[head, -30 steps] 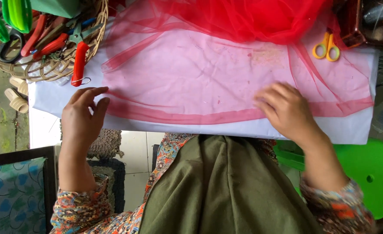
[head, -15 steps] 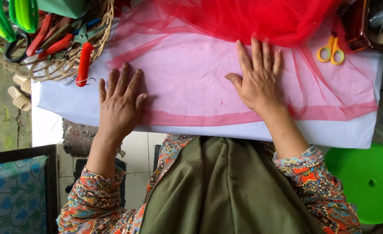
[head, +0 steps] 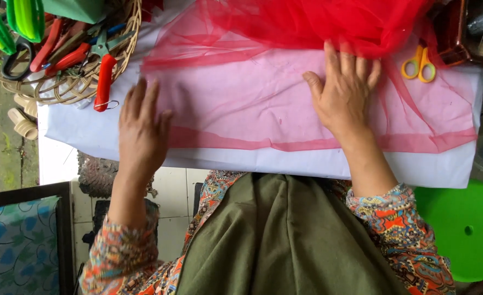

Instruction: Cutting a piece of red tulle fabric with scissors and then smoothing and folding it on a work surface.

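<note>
- Red net fabric (head: pixel 263 104): spread flat over the white-covered desk (head: pixel 449 169), its near hem running parallel to the desk's near edge; the far part is bunched in thick red folds.
- Right hand (head: pixel 344 93): laid palm down on the net fabric, just short of the bunched folds. Grip fully open, fingers spread and flat; nothing clasped.
- Left hand (head: pixel 140 131): palm down at the net fabric's left edge, fingers extended, resting partly on fabric and partly on the white cover. Grip open, holding nothing.
- Yellow-handled scissors (head: pixel 418 63): lying to the right of the right hand, at the fabric's far right fringe.
- Wicker basket (head: pixel 66 87): well left of the fabric, holding red-handled tools; one red handle (head: pixel 104 82) overhangs its rim.
- Green stool (head: pixel 465 229): below the desk's near right corner.
</note>
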